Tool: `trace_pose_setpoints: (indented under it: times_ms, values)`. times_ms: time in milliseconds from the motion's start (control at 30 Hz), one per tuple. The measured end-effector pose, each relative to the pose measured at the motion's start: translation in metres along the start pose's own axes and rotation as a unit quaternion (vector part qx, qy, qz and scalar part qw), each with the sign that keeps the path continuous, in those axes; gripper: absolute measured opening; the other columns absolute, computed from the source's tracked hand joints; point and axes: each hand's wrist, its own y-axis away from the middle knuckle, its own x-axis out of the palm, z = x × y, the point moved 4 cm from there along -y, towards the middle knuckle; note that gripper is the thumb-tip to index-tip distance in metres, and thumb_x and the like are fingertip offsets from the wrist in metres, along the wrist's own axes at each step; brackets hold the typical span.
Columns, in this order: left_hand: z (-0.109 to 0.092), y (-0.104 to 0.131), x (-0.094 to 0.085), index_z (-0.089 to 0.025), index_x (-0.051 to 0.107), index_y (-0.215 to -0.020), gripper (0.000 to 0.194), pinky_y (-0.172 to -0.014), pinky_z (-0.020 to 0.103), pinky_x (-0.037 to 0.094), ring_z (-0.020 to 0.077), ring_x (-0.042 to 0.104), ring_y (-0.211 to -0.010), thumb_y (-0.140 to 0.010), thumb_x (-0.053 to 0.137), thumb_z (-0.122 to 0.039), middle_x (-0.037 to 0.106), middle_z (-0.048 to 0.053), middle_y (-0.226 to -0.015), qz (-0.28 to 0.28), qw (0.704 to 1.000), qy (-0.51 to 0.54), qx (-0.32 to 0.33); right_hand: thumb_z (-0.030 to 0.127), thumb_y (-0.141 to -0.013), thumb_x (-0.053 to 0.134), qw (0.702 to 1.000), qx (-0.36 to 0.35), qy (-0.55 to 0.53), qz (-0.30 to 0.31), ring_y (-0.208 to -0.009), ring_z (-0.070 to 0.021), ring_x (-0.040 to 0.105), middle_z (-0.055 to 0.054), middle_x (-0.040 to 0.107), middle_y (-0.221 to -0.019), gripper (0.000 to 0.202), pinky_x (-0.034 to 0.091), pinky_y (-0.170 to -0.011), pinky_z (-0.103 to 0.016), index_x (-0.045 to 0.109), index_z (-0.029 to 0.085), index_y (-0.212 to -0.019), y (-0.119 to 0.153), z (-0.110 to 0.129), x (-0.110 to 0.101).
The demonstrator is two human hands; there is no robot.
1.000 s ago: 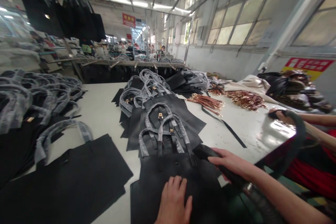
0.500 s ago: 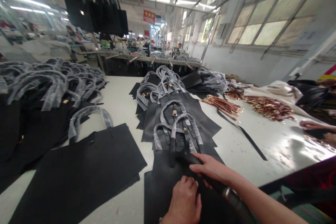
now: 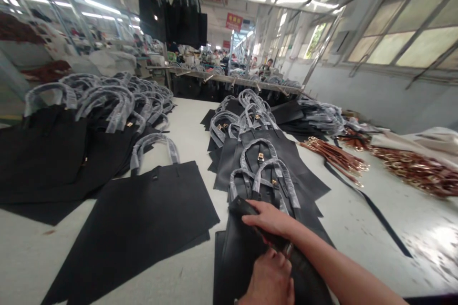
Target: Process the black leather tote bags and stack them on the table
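Observation:
My right hand (image 3: 270, 219) is wrapped round a black nozzle (image 3: 239, 206) whose flat end points to the left. A metal ring and a thick dark hose run back from it under my forearm. Beneath it lies the nearest black tote bag (image 3: 232, 252) of an overlapping row, with plastic-wrapped handles (image 3: 265, 164) and a small gold clasp (image 3: 261, 157). Just below the nozzle, my left hand (image 3: 270, 274) is curled closed over the bag, close to the hose. What its fingers grip, if anything, is hidden.
Flat black bags (image 3: 153, 219) lie to the left, beside a heap of wrapped handles (image 3: 110, 100). Brown straps with gold hooks (image 3: 332, 155) and a black strip (image 3: 372, 209) lie right. More bags (image 3: 171, 16) hang from a rack behind the table.
My right hand has moved the nozzle leftward across the bag's top, and its end has swung up. My left hand stays curled, now nearer the hose. The view has turned left.

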Motion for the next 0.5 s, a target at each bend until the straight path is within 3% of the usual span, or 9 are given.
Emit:
trace_pose_setpoints:
  times_ms: [133,300,367,500]
  values:
    - [-0.002,-0.003,0.0,-0.014,0.066,-0.094,0.023,-0.088,0.038,0.05,0.0269,0.059,-0.096,-0.083,0.052,-0.03,0.068,0.011,-0.095,0.025,0.999,-0.034,0.023,0.032,-0.079,0.056,1.0,-0.01,0.025,0.011,-0.041,-0.0166,0.056,0.0,0.064,-0.069,0.047,0.045,-0.04,-0.026,0.056,0.023,-0.125,-0.002,0.009,0.005]
    - [-0.003,0.002,-0.004,-0.013,0.057,-0.12,0.039,-0.096,0.04,0.044,0.028,0.053,-0.111,-0.088,0.045,-0.032,0.064,0.014,-0.114,-0.044,0.998,-0.029,0.018,0.025,-0.073,0.065,0.997,-0.037,0.067,-0.014,-0.082,-0.0242,0.066,-0.006,0.071,-0.095,0.046,0.05,-0.075,-0.031,0.064,0.019,-0.119,0.024,0.003,-0.001]
    - [-0.005,0.006,-0.004,-0.013,0.056,-0.121,0.041,-0.098,0.042,0.042,0.0286,0.053,-0.112,-0.09,0.042,-0.036,0.064,0.015,-0.113,-0.042,0.998,-0.031,0.02,0.024,-0.074,0.064,0.997,-0.035,0.064,-0.019,-0.078,-0.0231,0.066,-0.005,0.071,-0.086,0.043,0.05,-0.072,-0.03,0.065,0.018,-0.116,0.028,0.0,0.001]
    - [-0.012,0.01,-0.007,-0.013,0.056,-0.122,0.06,-0.1,0.05,0.037,0.0327,0.046,-0.117,-0.086,0.044,-0.059,0.057,0.017,-0.124,-0.01,0.998,-0.052,0.036,0.026,-0.079,0.061,0.998,-0.025,0.017,-0.047,-0.044,-0.0158,0.059,0.002,0.064,-0.063,0.033,0.046,-0.046,-0.025,0.066,0.02,-0.111,0.023,0.006,0.002]
